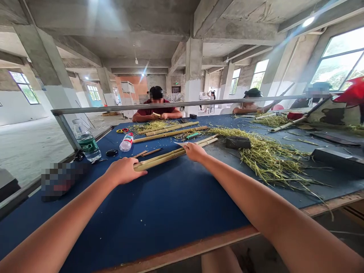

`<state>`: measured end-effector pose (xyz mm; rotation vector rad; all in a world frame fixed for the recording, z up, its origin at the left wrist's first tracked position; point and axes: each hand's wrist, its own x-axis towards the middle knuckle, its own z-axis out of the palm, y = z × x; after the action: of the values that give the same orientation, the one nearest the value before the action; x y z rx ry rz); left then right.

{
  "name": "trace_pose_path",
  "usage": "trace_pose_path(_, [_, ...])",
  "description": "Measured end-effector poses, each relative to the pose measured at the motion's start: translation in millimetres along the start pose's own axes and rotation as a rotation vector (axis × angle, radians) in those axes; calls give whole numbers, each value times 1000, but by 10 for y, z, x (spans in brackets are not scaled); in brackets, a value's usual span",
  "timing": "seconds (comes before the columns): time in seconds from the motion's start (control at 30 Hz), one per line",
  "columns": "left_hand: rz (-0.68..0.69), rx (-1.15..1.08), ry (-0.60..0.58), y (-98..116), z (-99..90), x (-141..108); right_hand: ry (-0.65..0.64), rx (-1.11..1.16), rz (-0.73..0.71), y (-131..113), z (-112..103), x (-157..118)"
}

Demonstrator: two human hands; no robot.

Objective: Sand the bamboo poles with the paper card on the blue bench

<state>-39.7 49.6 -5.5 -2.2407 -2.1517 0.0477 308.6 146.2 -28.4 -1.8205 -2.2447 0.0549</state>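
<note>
The left hand (125, 170) grips the near left end of the bamboo (159, 160), which slants over the blue bench (159, 220) toward the far right. The right hand (196, 151) is closed around a thin pale blade (179, 144) at the bamboo's middle. Shavings (267, 159) lie heaped to the right.

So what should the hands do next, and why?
Perhaps slide the blade along the bamboo, away from the left hand. That hand grips the near end, the right hand holds the blade at the bamboo farther along, and a heap of shavings suggests scraping.
</note>
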Motion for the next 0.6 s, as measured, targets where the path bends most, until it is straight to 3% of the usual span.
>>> trace_pose_path(0.27, [2, -7, -21, -36, 20, 16, -9, 28, -93, -216, 78, -62])
trace_pose_path(0.47, [-3, -12, -13, -31, 6, 14, -20, 23, 54, -6, 6, 37])
trace_pose_path(0.6, [-9, -21, -9, -11, 0, 10, -8, 8, 20, -19, 19, 20])
